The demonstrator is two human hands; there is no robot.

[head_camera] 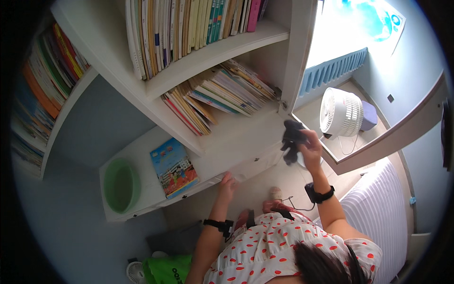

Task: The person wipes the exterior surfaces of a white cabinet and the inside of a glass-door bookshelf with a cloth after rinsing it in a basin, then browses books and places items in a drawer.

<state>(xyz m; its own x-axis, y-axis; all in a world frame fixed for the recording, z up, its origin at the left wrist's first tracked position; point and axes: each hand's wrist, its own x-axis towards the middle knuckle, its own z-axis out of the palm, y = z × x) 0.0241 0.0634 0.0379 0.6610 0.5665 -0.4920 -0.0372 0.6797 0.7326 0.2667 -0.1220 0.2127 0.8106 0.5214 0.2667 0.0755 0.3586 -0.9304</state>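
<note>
My right hand (312, 147) grips a crumpled dark cloth (293, 136), which hangs beside the open cabinet door with a glass or mirror panel. At the front edge of the white cabinet top, my left hand (228, 181) rests on or just by the edge; nothing shows in it. Left of it lies a blue picture book (173, 167) with a printed cover. A green plastic basin (121, 185) stands at the cabinet's left end. Leaning books (227, 92) fill part of the low shelf behind, and upright books (191, 28) stand on the shelf above.
The open cabinet door (386, 136) juts out at the right. Beyond its frame show a white fan (341, 113) and a purple stool (369, 115). A bed with a striped cover (376, 213) is close on my right. A green bag (166, 269) and a small fan (136, 272) sit at lower left.
</note>
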